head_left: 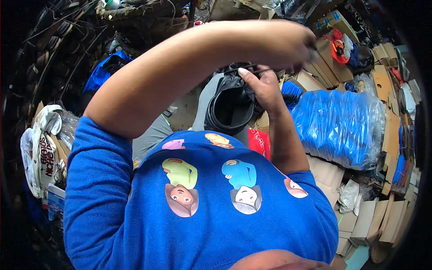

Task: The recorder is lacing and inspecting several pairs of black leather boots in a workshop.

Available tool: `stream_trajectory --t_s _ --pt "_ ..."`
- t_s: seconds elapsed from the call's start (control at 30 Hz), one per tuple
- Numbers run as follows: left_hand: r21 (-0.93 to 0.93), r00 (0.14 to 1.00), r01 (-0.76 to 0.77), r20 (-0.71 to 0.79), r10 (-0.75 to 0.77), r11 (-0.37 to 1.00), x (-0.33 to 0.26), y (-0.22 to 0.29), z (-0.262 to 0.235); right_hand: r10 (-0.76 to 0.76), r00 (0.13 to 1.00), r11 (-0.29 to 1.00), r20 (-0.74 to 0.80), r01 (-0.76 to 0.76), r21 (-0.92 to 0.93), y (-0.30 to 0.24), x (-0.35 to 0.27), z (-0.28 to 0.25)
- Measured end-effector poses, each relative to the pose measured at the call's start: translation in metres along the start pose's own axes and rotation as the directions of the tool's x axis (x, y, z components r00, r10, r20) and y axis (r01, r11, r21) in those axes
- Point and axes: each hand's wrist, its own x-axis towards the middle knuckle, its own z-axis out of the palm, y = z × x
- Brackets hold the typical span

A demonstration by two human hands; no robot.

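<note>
A black boot [230, 108] with a wide round opening stands upright between my legs, its opening towards me. My right hand [265, 87] is at its laced front, thumb and fingers pinching a black lace [256, 70]. My left arm reaches across in front of me to the right, over the boot. Its hand [299, 47] is blurred by motion, with fingers curled at the end of the drawn-out dark lace. The boot's toe is hidden behind the laces and my arm.
To the right lies a large plastic-wrapped blue bundle [339, 128], with stacked cardboard [382, 216] beyond and below it. A red bag [259, 143] lies by my right leg. At the left are a white cloth bag [40, 153] and dark racks [49, 58].
</note>
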Motion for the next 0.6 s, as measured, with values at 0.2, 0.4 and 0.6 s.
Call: stream_trajectory --t_s 0.2,0.4,0.6 --pt "-0.017 0.985 -0.157 0.073 0.158 0.987 0.001 -0.006 -0.015 -0.037 0.964 0.973 0.263 0.095 -0.211 -0.044 -0.002 -0.020" --pt "-0.166 0.948 0.256 0.238 -0.213 0.952 -0.004 -0.117 0.005 -0.021 0.917 0.884 0.398 0.203 -0.422 -0.055 -0.003 -0.041" --pt "-0.182 0.901 0.359 0.326 -0.288 0.916 -0.007 -0.132 0.011 -0.345 0.922 0.699 0.177 0.378 -0.607 -0.034 -0.002 -0.031"
